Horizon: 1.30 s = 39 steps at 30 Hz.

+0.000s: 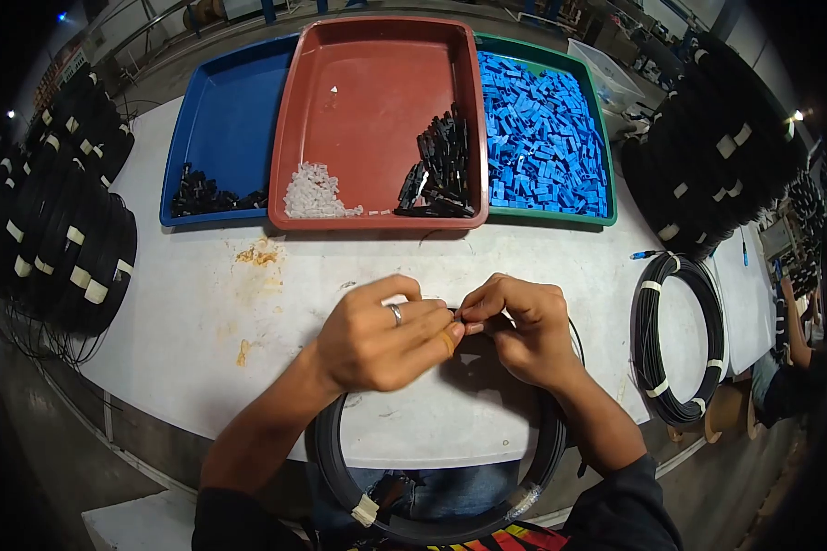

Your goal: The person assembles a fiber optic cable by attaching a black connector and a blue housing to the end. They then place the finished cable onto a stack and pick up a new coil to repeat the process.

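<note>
Hands [458,321] pinch something too small to identify, above a cable coil [329,441]; trays [368,83] stand beyond.

Through my remote view I saw a white tabletop [202,367], stained toward nine o'clock, above a grey floor [671,491]. Blue posts [267,9] stood at eleven o'clock. Lamps glowed at ten [62,16] and two [797,116]; the far room's edges fell dark.
</note>
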Each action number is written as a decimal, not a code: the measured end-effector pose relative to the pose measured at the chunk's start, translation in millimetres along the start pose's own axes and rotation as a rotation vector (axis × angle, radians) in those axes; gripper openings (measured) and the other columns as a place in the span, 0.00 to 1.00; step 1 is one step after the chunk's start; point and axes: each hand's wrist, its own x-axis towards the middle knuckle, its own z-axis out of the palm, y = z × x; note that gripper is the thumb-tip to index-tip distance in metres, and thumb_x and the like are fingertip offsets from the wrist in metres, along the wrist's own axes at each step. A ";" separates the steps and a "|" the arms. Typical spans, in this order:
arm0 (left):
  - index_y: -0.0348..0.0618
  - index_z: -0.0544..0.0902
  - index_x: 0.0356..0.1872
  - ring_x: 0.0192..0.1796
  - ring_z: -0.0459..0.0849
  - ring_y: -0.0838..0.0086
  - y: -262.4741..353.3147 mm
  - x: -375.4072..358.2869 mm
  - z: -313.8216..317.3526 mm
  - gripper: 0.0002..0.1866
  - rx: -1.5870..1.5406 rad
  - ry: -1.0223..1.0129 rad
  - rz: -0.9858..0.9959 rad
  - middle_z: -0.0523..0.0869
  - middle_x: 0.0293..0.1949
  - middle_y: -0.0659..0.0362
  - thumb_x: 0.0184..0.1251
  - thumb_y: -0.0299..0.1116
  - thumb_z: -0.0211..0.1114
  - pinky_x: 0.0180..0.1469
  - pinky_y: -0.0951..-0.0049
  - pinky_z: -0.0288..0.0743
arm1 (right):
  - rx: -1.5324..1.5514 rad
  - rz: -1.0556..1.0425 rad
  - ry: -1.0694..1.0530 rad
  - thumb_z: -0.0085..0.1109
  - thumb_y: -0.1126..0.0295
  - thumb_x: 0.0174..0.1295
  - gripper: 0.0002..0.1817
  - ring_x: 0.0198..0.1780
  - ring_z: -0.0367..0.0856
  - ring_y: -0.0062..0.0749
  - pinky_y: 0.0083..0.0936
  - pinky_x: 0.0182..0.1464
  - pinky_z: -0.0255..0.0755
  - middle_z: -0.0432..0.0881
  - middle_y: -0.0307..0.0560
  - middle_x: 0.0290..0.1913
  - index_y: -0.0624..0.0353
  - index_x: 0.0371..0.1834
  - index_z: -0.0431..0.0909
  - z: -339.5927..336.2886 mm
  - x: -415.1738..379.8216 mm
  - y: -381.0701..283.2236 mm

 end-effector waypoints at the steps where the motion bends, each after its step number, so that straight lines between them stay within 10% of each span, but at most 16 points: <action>1: 0.42 0.84 0.21 0.31 0.89 0.74 -1.9 -2.2 -2.3 0.11 -0.114 -0.013 -0.117 0.90 0.29 0.57 0.55 0.23 0.79 0.34 0.75 0.79 | -0.055 -0.084 0.036 0.60 0.94 0.45 0.14 0.39 0.90 0.42 0.30 0.41 0.83 0.88 0.55 0.38 0.69 0.34 0.80 1.9 2.1 -1.2; 8: 0.41 0.85 0.24 0.24 0.82 0.73 5.7 3.5 -6.1 0.08 -0.648 0.033 -0.804 0.87 0.22 0.62 0.55 0.26 0.78 0.34 0.75 0.77 | -0.503 -0.607 0.187 0.64 0.90 0.44 0.13 0.36 0.87 0.40 0.30 0.38 0.81 0.87 0.51 0.37 0.67 0.33 0.82 2.6 8.3 -7.8; 14: 0.41 0.85 0.24 0.26 0.86 0.75 2.1 2.3 0.3 0.09 -0.043 -0.045 -0.030 0.89 0.27 0.59 0.53 0.22 0.79 0.35 0.73 0.79 | -0.099 -0.141 0.029 0.60 0.93 0.43 0.13 0.38 0.89 0.45 0.31 0.38 0.82 0.87 0.57 0.37 0.69 0.32 0.80 -3.6 -0.3 -0.9; 19: 0.41 0.84 0.23 0.27 0.87 0.75 -3.8 -1.1 -6.7 0.10 -0.250 -0.033 -0.227 0.90 0.27 0.60 0.52 0.22 0.80 0.36 0.72 0.79 | -0.051 -0.143 0.073 0.61 0.93 0.40 0.14 0.37 0.89 0.44 0.33 0.38 0.83 0.87 0.56 0.37 0.69 0.32 0.80 5.7 5.0 -2.1; 23: 0.37 0.91 0.32 0.29 0.87 0.72 6.3 3.3 -9.5 0.06 -0.589 0.004 -0.750 0.92 0.28 0.56 0.55 0.25 0.81 0.31 0.74 0.78 | -0.413 -0.532 0.189 0.65 0.90 0.42 0.13 0.35 0.87 0.41 0.31 0.36 0.81 0.87 0.53 0.36 0.68 0.33 0.82 3.0 9.8 -6.8; 26: 0.32 0.88 0.30 0.27 0.85 0.72 10.8 7.8 -8.1 0.07 -0.674 -0.001 -0.783 0.90 0.29 0.52 0.53 0.19 0.80 0.33 0.75 0.77 | -0.538 -0.671 0.215 0.66 0.87 0.44 0.12 0.36 0.87 0.41 0.29 0.36 0.80 0.86 0.51 0.36 0.67 0.33 0.82 0.2 9.0 -7.6; 31: 0.40 0.85 0.25 0.35 0.90 0.71 6.8 6.7 -3.8 0.06 0.027 -0.067 -0.002 0.89 0.33 0.56 0.57 0.21 0.76 0.37 0.70 0.81 | -0.166 -0.237 0.060 0.60 0.93 0.41 0.14 0.36 0.88 0.41 0.31 0.36 0.81 0.87 0.53 0.36 0.68 0.32 0.80 -3.6 -0.4 -4.9; 36: 0.40 0.85 0.25 0.33 0.88 0.72 -2.8 0.1 -4.7 0.05 0.026 -0.006 -0.008 0.89 0.30 0.57 0.56 0.24 0.75 0.39 0.72 0.82 | -0.153 -0.240 0.097 0.62 0.94 0.43 0.15 0.37 0.89 0.42 0.29 0.36 0.83 0.88 0.51 0.37 0.66 0.34 0.80 2.9 5.3 -2.0; 39: 0.40 0.89 0.29 0.29 0.87 0.72 -4.3 -4.2 -4.3 0.08 -0.361 0.070 -0.414 0.93 0.28 0.59 0.52 0.24 0.81 0.39 0.73 0.79 | -0.398 -0.447 0.230 0.65 0.92 0.42 0.15 0.36 0.88 0.40 0.29 0.37 0.82 0.88 0.51 0.37 0.65 0.34 0.80 2.4 7.8 -2.0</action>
